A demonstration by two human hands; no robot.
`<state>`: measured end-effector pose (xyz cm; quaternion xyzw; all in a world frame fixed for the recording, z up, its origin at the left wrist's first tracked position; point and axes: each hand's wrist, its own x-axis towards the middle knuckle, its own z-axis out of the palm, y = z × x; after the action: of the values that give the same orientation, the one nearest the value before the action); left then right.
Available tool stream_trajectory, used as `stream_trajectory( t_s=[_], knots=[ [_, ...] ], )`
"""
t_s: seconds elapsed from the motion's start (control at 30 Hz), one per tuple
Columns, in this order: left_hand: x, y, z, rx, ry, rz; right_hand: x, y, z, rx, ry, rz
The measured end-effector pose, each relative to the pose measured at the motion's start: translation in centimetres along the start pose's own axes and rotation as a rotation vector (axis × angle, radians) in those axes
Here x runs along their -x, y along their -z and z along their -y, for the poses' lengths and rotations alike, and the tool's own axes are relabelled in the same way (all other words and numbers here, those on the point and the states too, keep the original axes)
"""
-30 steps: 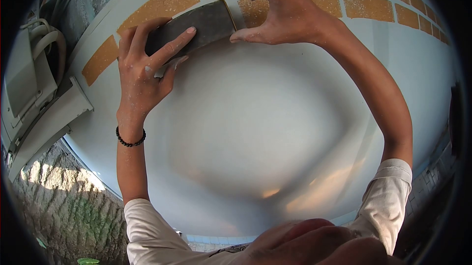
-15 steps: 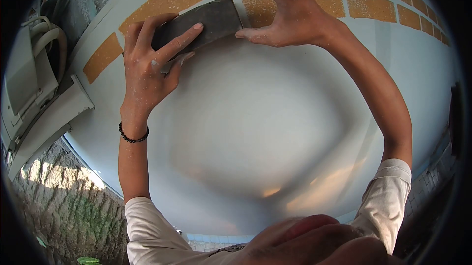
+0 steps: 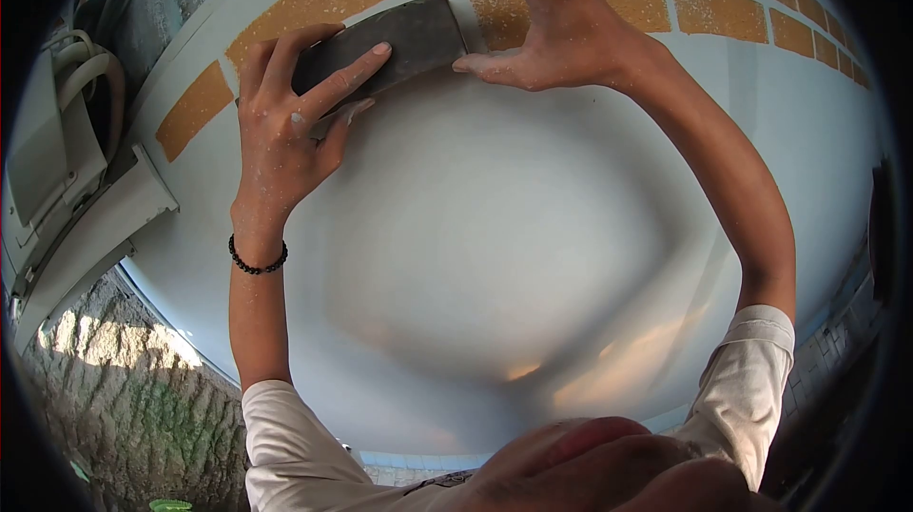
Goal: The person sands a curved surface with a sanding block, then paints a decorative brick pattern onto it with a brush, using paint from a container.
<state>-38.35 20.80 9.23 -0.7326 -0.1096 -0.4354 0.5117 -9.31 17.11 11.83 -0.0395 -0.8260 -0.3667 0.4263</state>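
A dark grey rectangular block lies against the white wall, over the lower row of painted orange bricks. My left hand, with a black bead bracelet on its wrist, grips the block's left part, index finger laid across its face. At the block's right end is my right hand, its thumb and a fingertip at the two right corners. Whether those fingertips press on the block or only touch the wall beside it is hard to tell. Pale specks dot both hands.
On the left stand a grey-white box unit with pipes and a pale metal bracket. Below them is a rough trunk-like surface. More orange bricks run along the wall to the upper right. Part of a face shows at the bottom.
The view has shifted very slightly, with the wall's bricks and the bracket a little further left. Both hands and the block hold nearly the same pose.
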Motion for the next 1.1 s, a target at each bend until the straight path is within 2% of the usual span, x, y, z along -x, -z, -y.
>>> stream_trajectory(
  t_s=[0.4,0.5,0.67,0.77,0.83,0.87,0.93,1.03,1.1],
  knots=[
    [0.3,-0.8,0.4,0.014,-0.012,-0.012,0.3,-0.4,-0.5,0.047,0.038,-0.020],
    [0.5,-1.1,0.6,0.013,-0.020,-0.029,0.3,-0.5,-0.4,0.001,-0.038,0.001],
    [0.8,-1.4,0.9,0.011,-0.034,-0.046,0.0,-0.4,0.2,0.089,0.034,-0.021],
    [0.9,-1.3,0.9,-0.006,-0.039,-0.039,-0.6,0.1,-0.7,0.436,0.212,0.065],
    [0.9,-1.4,0.9,-0.013,-0.050,-0.058,-1.1,-0.2,0.3,0.508,0.278,0.096],
    [1.1,-1.5,1.3,0.007,-0.057,-0.066,-1.6,-1.4,3.3,0.420,0.255,0.077],
    [1.4,-1.7,2.2,0.056,-0.079,-0.085,-2.8,-3.3,5.3,0.350,0.262,0.115],
    [1.6,-1.9,1.6,0.123,0.030,-0.082,-3.2,-5.9,4.6,0.397,0.348,0.268],
    [1.6,-2.1,2.0,0.050,-0.035,-0.073,-3.4,-7.3,2.7,0.392,0.394,0.194]
  ],
)
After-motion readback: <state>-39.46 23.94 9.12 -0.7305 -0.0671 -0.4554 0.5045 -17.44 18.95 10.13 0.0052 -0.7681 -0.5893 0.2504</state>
